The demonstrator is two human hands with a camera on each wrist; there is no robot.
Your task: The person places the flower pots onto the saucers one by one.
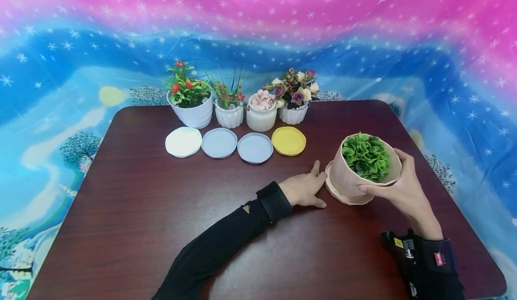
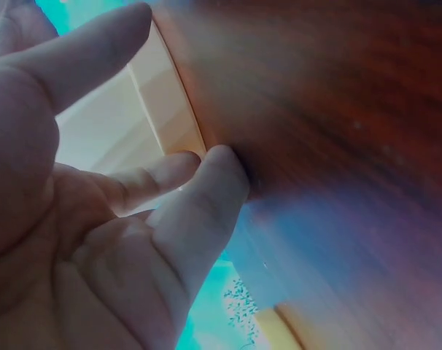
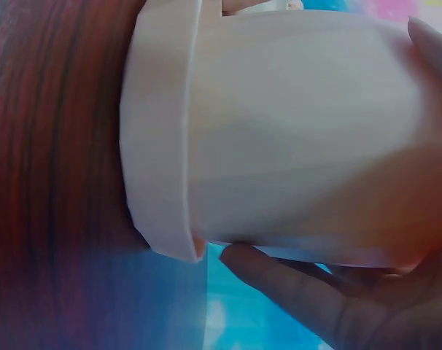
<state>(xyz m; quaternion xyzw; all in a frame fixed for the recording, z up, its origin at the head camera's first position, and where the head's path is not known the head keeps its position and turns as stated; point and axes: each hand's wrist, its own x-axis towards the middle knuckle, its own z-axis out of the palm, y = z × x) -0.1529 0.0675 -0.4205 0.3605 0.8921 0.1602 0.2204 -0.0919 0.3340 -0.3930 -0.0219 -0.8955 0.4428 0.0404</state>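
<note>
A large pale beige flower pot (image 1: 344,176) holding a round green leafy plant (image 1: 366,157) stands tilted on a matching saucer (image 1: 333,191) at the table's right side. My right hand (image 1: 405,194) grips the pot by its right side, thumb over the front rim. From the left, my left hand (image 1: 304,189) reaches to the saucer with spread, mostly straight fingers; in the left wrist view its fingertips are right at the saucer's edge (image 2: 179,124). The right wrist view shows the pot wall (image 3: 294,131) rising from the saucer's raised rim (image 3: 157,146).
On the dark wood table (image 1: 161,219) a white plate (image 1: 183,142), two grey-blue plates (image 1: 219,143) and a yellow plate (image 1: 288,141) lie in a row. Behind them stand a red-flowered pot (image 1: 195,113), a small red-berry pot (image 1: 229,115), a pink-flowered pot (image 1: 261,116) and a rose pot (image 1: 293,113).
</note>
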